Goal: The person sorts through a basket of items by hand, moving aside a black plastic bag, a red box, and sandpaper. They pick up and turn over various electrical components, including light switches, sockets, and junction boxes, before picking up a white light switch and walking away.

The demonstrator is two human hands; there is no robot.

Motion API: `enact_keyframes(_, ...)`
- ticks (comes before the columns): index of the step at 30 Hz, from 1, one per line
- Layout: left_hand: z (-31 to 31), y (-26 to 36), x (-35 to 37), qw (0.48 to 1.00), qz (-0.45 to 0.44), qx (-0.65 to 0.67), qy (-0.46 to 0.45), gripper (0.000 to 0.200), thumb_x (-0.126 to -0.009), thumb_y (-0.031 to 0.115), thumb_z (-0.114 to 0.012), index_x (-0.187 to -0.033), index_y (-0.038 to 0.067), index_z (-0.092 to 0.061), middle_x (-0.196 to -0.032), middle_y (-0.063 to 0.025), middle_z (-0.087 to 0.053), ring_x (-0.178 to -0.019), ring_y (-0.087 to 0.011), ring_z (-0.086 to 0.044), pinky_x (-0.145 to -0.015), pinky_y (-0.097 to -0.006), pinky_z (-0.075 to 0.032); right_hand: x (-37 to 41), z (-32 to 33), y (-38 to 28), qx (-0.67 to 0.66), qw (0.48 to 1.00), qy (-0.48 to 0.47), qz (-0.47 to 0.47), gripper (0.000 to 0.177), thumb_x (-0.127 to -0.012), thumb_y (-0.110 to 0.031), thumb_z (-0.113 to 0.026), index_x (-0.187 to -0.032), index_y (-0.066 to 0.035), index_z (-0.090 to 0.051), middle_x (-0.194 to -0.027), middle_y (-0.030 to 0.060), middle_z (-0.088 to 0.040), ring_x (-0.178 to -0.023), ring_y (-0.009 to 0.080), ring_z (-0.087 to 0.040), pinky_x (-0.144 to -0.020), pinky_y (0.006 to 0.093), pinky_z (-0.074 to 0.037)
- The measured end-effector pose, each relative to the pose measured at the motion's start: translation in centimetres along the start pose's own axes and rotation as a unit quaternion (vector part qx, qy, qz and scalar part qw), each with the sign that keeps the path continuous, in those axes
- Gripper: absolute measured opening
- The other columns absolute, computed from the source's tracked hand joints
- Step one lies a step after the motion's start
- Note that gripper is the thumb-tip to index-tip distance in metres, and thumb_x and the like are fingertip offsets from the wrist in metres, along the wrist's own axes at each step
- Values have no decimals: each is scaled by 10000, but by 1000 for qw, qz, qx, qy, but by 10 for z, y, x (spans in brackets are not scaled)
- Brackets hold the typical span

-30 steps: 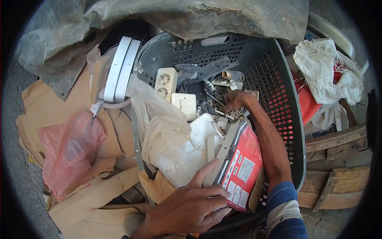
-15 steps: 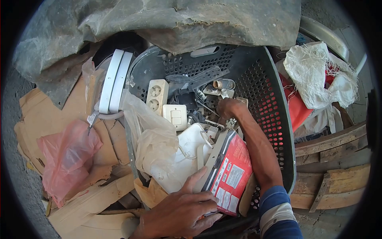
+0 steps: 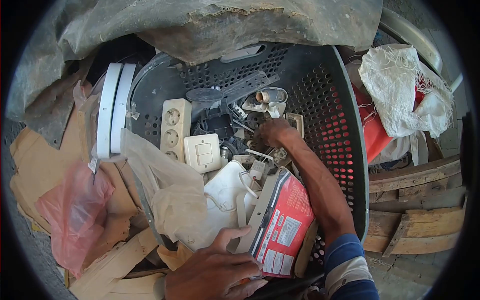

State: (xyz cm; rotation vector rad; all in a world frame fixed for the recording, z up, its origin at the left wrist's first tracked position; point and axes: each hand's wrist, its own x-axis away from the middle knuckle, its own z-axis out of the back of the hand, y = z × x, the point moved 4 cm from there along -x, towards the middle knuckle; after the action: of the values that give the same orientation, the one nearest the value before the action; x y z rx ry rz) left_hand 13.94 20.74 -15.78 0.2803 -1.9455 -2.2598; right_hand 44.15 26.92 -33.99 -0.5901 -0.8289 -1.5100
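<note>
A dark perforated plastic basket [image 3: 325, 127] holds a jumble of electrical parts. My right hand [image 3: 276, 133] reaches down among them, fingers curled and their tips hidden; what they hold cannot be made out. Near it lie a metal-and-white lamp socket [image 3: 270, 96], black plastic pieces [image 3: 217, 120] and a small pale frame [image 3: 295, 122]. My left hand [image 3: 217, 267] grips the lower left edge of a red printed box [image 3: 287, 225], tilted in the basket's near side. Left of the box are a white plastic panel [image 3: 220, 195], a double wall switch [image 3: 202, 152] and a socket strip [image 3: 175, 127].
A grey tarp [image 3: 225, 25] drapes over the far rim. White round-edged fixtures [image 3: 109, 110], cardboard [image 3: 40, 170] and a pink plastic bag [image 3: 75, 215] lie left. On the right are a white woven sack [image 3: 395, 90] and wooden slats [image 3: 425, 230]. Cloudy plastic sheeting [image 3: 170, 195] hangs inside the basket.
The view has shifted, so the basket's left side and the socket strip show more fully. My right hand has moved slightly within the parts. My left hand stays at the red box.
</note>
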Motion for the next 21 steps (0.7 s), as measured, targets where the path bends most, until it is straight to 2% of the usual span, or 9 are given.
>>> enact_keyframes(1,2,0,-1,1000,1,-1,3,187,-783,196,-734,-905,59,-698,-914,-74,-673,-1174,-396,-474,-955,-453,-416,-4,-3,-1,-11,999,-18,35,374,-857,-245,-562,-1214,-206,-665,-1193,98,-676,-1121,306,-637,-924,436,-511)
enact_keyframes(2,4,-2,-2,1000,-2,7,12,172,-778,193,-730,-879,59,-690,-883,-76,-662,-1132,-392,-485,-967,-469,-402,-8,-5,-1,-12,999,-21,36,374,-857,-245,-562,-1214,-206,-665,-1193,98,-676,-1121,306,-637,-924,436,-511)
enact_keyframes(4,3,-4,-4,999,-8,27,34,147,-769,186,-721,-828,59,-674,-823,-78,-640,-1048,-385,-507,-991,-501,-373,-15,-7,-5,-50,998,-22,20,413,-847,-236,-570,-1248,-303,-645,-1239,68,-657,-1163,291,-614,-927,421,-509)
enact_keyframes(9,-3,-8,-3,990,-33,98,94,135,-746,168,-700,-700,60,-634,-672,-85,-583,-839,-368,-562,-1050,-580,-302,-28,-17,0,-36,997,-67,31,458,-843,-211,-565,-1284,-319,-624,-1303,49,-623,-1201,276,-588,-958,407,-490)
enact_keyframes(14,4,-4,-2,996,-16,51,67,128,-758,175,-713,-758,62,-652,-737,-80,-610,-906,-364,-563,-1002,-531,-350,-32,-24,7,-44,995,-62,62,478,-843,-198,-559,-1309,-295,-607,-1308,31,-620,-1203,272,-585,-963,397,-488)
enact_keyframes(17,5,-3,-4,998,-6,34,55,132,-766,178,-721,-793,63,-663,-777,-77,-625,-946,-362,-564,-972,-502,-379,-28,-23,3,-51,994,-75,55,464,-841,-199,-563,-1299,-245,-617,-1296,52,-625,-1198,281,-587,-981,417,-468)
enact_keyframes(21,5,1,-3,999,4,14,42,144,-776,183,-731,-839,64,-678,-829,-73,-646,-1000,-359,-565,-934,-462,-417,-23,-21,-2,-78,995,-42,37,422,-839,-199,-574,-1255,-172,-637,-1272,95,-633,-1181,302,-595,-1013,459,-421)
